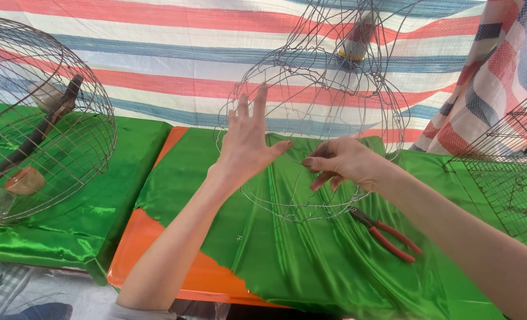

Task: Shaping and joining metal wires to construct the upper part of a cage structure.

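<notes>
Both hands: left (247,145) splayed, right (340,163) pinching wire frame (319,106).

Pliers (387,233) beside open green cloth (311,261)

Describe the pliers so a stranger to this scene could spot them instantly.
Start at the green satin cloth draped over the orange table. Below the right hand and the half-built wire frame, the pliers lie flat on the cloth. Their red handles set them apart: everything else nearby is bare grey wire.

Thin bare metal wire frame (311,118); glossy green cloth (311,261), probably satin; pliers (388,234) red-handled
</notes>
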